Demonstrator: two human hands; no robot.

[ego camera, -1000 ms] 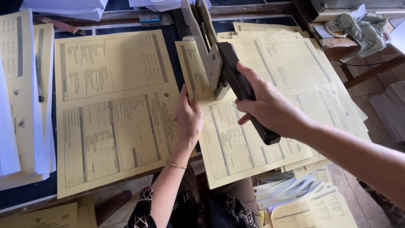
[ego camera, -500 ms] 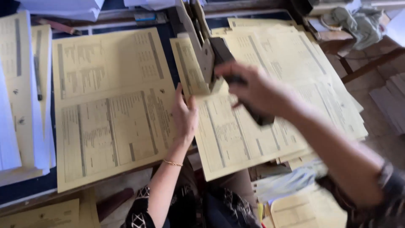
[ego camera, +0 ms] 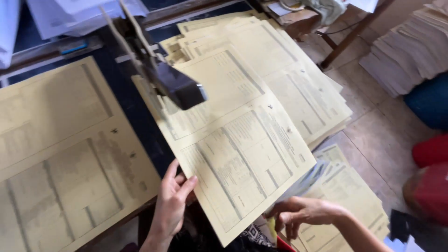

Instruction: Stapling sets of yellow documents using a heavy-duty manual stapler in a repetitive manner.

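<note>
Right hand (ego camera: 303, 215) left stapler (ego camera: 161, 77); sheet (ego camera: 233, 144) lies diagonal.

Dark blue counter (ego camera: 135, 98) occupies the left and centre, running from 7 o'clock to 12 o'clock, with a worn wooden front edge at 7 o'clock. Wooden rail (ego camera: 177, 11) crosses the far side at 11 to 12 o'clock. Floor of pale, scuffed square tiles (ego camera: 378, 126) shows at 3 to 4 o'clock. Slanted brown wooden leg (ego camera: 350, 35) stands on the floor at 1 o'clock. Tall stack of off-white paper (ego camera: 410, 51) sits at 2 o'clock. Blue rounded object (ego camera: 431, 100) and red rounded object (ego camera: 431, 151) lie at 3 o'clock. Lighting is even, soft daylight; no window in view.
</note>
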